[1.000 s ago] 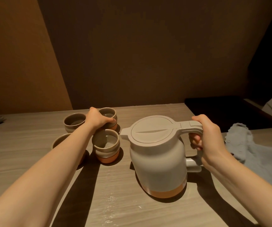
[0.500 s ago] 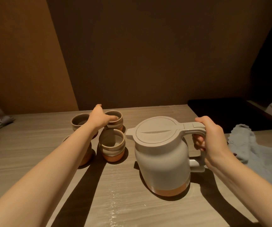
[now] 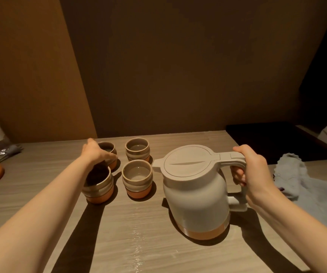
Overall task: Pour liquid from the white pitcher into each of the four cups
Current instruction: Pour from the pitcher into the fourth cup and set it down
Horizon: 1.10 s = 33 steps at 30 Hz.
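Cups, four, stand in a two-by-two cluster on the surface, left of the white pitcher. Front-left cup: inside in shadow under the forearm, contents cannot be told. Rear-left cup: partly covered by the left hand. Rear-right cup and front-right cup: pale insides, liquid level not clear. Pitcher upright on the surface, lid closed, spout toward the cups. Versus 0.5 s ago: left hand has shifted from the rear-right cup to the rear-left cup; pitcher unmoved. Left hand fingers curl over the rear-left cup's rim and side. Right hand grips the pitcher handle, thumb on top.
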Each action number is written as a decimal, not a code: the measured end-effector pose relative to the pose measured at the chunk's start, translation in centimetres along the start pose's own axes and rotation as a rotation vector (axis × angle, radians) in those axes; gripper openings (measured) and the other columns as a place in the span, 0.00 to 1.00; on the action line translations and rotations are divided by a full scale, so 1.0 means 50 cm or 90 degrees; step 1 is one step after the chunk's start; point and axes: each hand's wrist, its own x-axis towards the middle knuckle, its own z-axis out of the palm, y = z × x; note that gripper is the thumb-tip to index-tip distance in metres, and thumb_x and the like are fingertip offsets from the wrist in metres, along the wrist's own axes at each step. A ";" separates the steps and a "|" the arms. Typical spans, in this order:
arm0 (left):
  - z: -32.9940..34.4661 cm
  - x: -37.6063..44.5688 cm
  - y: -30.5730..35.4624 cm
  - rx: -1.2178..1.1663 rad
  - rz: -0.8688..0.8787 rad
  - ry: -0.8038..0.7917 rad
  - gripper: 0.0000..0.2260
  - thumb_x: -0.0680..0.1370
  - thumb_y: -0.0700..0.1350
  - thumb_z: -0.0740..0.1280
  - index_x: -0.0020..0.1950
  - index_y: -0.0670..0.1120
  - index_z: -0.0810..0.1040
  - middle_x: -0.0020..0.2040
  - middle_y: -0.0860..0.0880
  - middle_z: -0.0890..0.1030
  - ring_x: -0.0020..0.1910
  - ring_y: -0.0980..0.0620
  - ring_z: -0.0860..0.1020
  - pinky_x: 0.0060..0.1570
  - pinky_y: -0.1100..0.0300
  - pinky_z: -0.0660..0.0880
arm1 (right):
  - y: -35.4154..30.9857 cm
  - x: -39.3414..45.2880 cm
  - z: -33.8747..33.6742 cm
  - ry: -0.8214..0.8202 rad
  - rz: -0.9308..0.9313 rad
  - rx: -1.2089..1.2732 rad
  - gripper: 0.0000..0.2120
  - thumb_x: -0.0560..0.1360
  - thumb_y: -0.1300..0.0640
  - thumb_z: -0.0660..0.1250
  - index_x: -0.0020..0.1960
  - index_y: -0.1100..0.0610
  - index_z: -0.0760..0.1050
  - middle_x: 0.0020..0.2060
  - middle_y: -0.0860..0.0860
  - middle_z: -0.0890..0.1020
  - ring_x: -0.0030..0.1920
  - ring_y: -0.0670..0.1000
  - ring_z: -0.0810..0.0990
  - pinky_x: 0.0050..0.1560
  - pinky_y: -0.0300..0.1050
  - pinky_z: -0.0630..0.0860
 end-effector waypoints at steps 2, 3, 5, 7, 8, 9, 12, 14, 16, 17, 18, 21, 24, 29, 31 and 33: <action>-0.002 0.008 0.003 0.008 0.001 -0.005 0.41 0.67 0.47 0.79 0.72 0.41 0.59 0.65 0.37 0.71 0.62 0.38 0.73 0.52 0.48 0.73 | 0.001 0.003 -0.001 -0.002 -0.001 0.000 0.21 0.79 0.52 0.59 0.29 0.58 0.72 0.18 0.49 0.66 0.21 0.46 0.63 0.25 0.41 0.59; -0.002 0.013 0.003 0.008 -0.001 -0.006 0.41 0.67 0.47 0.79 0.71 0.41 0.60 0.64 0.38 0.72 0.62 0.38 0.73 0.51 0.49 0.73 | 0.001 0.005 -0.002 -0.004 -0.003 0.000 0.21 0.79 0.52 0.59 0.29 0.58 0.71 0.18 0.49 0.65 0.21 0.46 0.63 0.25 0.41 0.59; -0.002 0.017 0.002 0.009 -0.009 -0.008 0.40 0.67 0.46 0.79 0.71 0.41 0.60 0.64 0.38 0.72 0.62 0.38 0.74 0.51 0.49 0.73 | 0.002 0.010 -0.001 -0.006 -0.004 0.000 0.21 0.79 0.52 0.59 0.28 0.58 0.71 0.18 0.49 0.65 0.21 0.46 0.63 0.24 0.41 0.59; 0.001 0.021 0.000 0.011 -0.018 -0.014 0.40 0.67 0.46 0.80 0.71 0.42 0.61 0.64 0.38 0.72 0.61 0.38 0.74 0.55 0.46 0.74 | 0.003 0.013 -0.001 -0.005 -0.002 -0.003 0.21 0.79 0.52 0.59 0.28 0.58 0.71 0.18 0.49 0.65 0.21 0.46 0.63 0.24 0.40 0.59; 0.002 0.020 -0.001 0.009 -0.021 -0.014 0.39 0.66 0.45 0.80 0.70 0.42 0.61 0.64 0.38 0.73 0.61 0.38 0.74 0.56 0.45 0.74 | 0.003 0.015 0.000 -0.004 -0.001 -0.005 0.21 0.79 0.52 0.59 0.29 0.58 0.71 0.18 0.49 0.65 0.21 0.46 0.63 0.24 0.41 0.59; 0.003 0.020 -0.002 0.004 -0.022 -0.011 0.39 0.66 0.45 0.80 0.70 0.42 0.62 0.64 0.38 0.73 0.61 0.38 0.74 0.57 0.45 0.74 | 0.002 0.015 0.000 -0.005 0.000 -0.005 0.21 0.79 0.52 0.59 0.29 0.58 0.71 0.18 0.49 0.65 0.21 0.46 0.63 0.25 0.41 0.59; 0.003 0.022 -0.002 -0.021 -0.027 0.004 0.36 0.66 0.45 0.80 0.67 0.42 0.65 0.62 0.38 0.74 0.61 0.38 0.74 0.56 0.46 0.74 | 0.002 0.014 0.001 -0.004 0.000 -0.012 0.21 0.79 0.52 0.59 0.29 0.58 0.72 0.18 0.49 0.66 0.20 0.45 0.64 0.26 0.42 0.59; 0.004 0.022 -0.004 -0.039 -0.026 0.013 0.35 0.65 0.44 0.80 0.66 0.42 0.66 0.62 0.39 0.74 0.61 0.38 0.74 0.56 0.46 0.74 | 0.002 0.013 0.001 -0.004 -0.003 -0.016 0.21 0.79 0.52 0.59 0.29 0.58 0.71 0.18 0.48 0.66 0.20 0.45 0.63 0.26 0.42 0.59; 0.002 0.021 -0.007 -0.055 -0.019 0.033 0.36 0.64 0.44 0.81 0.66 0.42 0.66 0.62 0.39 0.74 0.61 0.38 0.74 0.57 0.45 0.75 | 0.000 0.011 0.002 -0.008 -0.003 -0.011 0.21 0.79 0.52 0.59 0.29 0.58 0.71 0.18 0.48 0.65 0.20 0.45 0.63 0.25 0.42 0.59; 0.000 0.021 -0.009 -0.062 -0.011 0.048 0.36 0.63 0.44 0.81 0.66 0.42 0.66 0.62 0.39 0.74 0.62 0.38 0.74 0.57 0.45 0.75 | -0.001 0.010 0.002 -0.011 -0.003 -0.008 0.21 0.79 0.52 0.59 0.29 0.58 0.71 0.18 0.49 0.65 0.21 0.46 0.63 0.25 0.42 0.59; -0.004 0.019 -0.010 -0.068 -0.001 0.063 0.37 0.63 0.44 0.82 0.66 0.42 0.66 0.63 0.39 0.74 0.63 0.38 0.74 0.58 0.45 0.75 | -0.002 0.008 0.002 -0.015 -0.003 -0.007 0.21 0.79 0.52 0.59 0.28 0.58 0.71 0.18 0.49 0.65 0.21 0.46 0.62 0.25 0.42 0.59; -0.017 0.014 -0.008 -0.086 0.041 0.100 0.39 0.63 0.43 0.82 0.67 0.42 0.66 0.64 0.39 0.73 0.64 0.38 0.72 0.59 0.45 0.75 | -0.004 -0.001 0.003 -0.024 -0.002 -0.012 0.21 0.78 0.52 0.59 0.29 0.58 0.71 0.19 0.50 0.65 0.23 0.47 0.62 0.27 0.44 0.59; -0.031 -0.002 0.003 -0.114 0.091 0.133 0.40 0.63 0.43 0.81 0.69 0.42 0.65 0.65 0.40 0.73 0.65 0.39 0.72 0.59 0.46 0.74 | -0.006 -0.010 0.004 -0.032 -0.008 -0.025 0.21 0.79 0.52 0.59 0.29 0.59 0.70 0.20 0.51 0.65 0.24 0.48 0.62 0.28 0.44 0.59; -0.065 -0.048 0.028 -0.128 0.172 0.163 0.40 0.65 0.44 0.81 0.71 0.42 0.65 0.66 0.40 0.72 0.65 0.40 0.72 0.59 0.47 0.73 | -0.014 -0.025 0.012 -0.036 -0.006 -0.043 0.21 0.78 0.51 0.59 0.29 0.57 0.71 0.19 0.50 0.66 0.23 0.48 0.63 0.28 0.44 0.60; -0.080 -0.071 0.036 -0.130 0.199 0.163 0.40 0.65 0.44 0.81 0.71 0.43 0.64 0.66 0.41 0.72 0.65 0.41 0.72 0.59 0.48 0.74 | -0.016 -0.032 0.014 -0.035 -0.008 -0.049 0.21 0.78 0.51 0.59 0.30 0.58 0.72 0.19 0.49 0.66 0.23 0.47 0.63 0.28 0.44 0.60; -0.092 -0.096 0.037 -0.143 0.216 0.155 0.40 0.64 0.44 0.81 0.71 0.44 0.64 0.66 0.42 0.73 0.65 0.42 0.72 0.58 0.49 0.74 | -0.019 -0.041 0.014 -0.041 -0.012 -0.054 0.21 0.79 0.51 0.59 0.29 0.58 0.71 0.19 0.49 0.66 0.23 0.46 0.63 0.29 0.44 0.60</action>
